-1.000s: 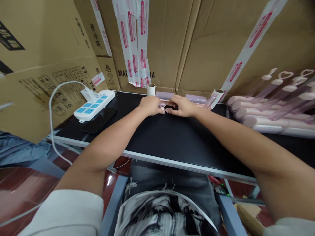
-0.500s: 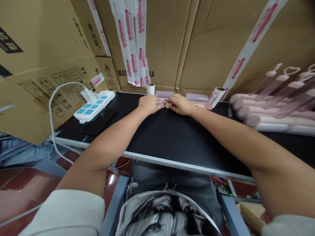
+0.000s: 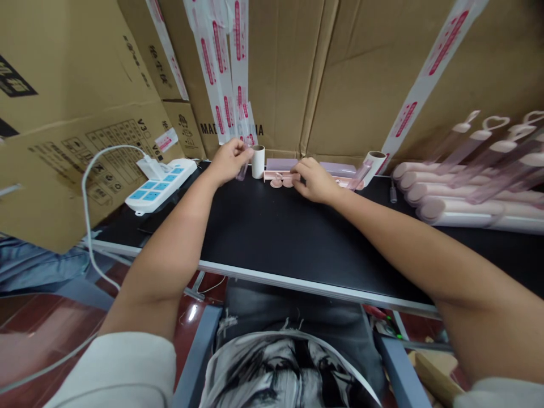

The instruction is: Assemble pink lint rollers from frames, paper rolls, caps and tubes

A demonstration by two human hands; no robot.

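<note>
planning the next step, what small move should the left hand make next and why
Probably lower the left hand to the pink parts by the right hand: it hovers near the white tube pinching a clear piece, while the right hand rests at those parts.

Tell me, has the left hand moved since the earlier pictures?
Yes. The left hand moved left: before it lay in front of the white tube, now it is left of it, gripping a clear pink piece.

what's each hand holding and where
Left hand pinches a clear pink piece by its top end; right hand rests against pink parts, grip unclear.
</note>
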